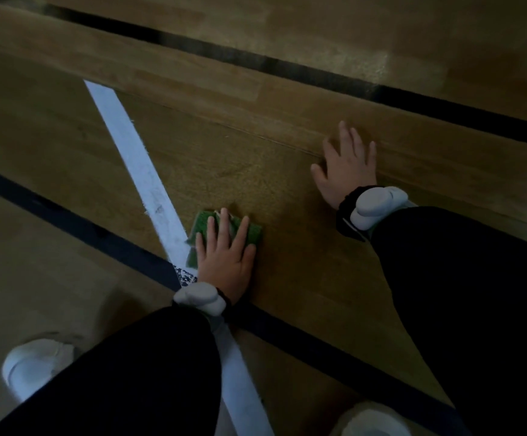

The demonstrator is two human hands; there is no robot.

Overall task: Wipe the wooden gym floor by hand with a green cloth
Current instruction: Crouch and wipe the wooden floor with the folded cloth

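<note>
Dark sleeves [149, 366] fill the foreground. The left hand [226, 258] lies flat, fingers spread, pressing the green cloth [252, 236] beside the white line [136, 162]. The right hand [347, 166] rests open on the wooden floor [256, 171], holding nothing. The light is dim, but long overlapping strokes under even palm pressure would probably serve best.

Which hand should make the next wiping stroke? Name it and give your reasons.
Left. The left hand already presses flat on the green cloth beside the white line. The right hand lies flat on bare floor, apparently bracing.
</note>
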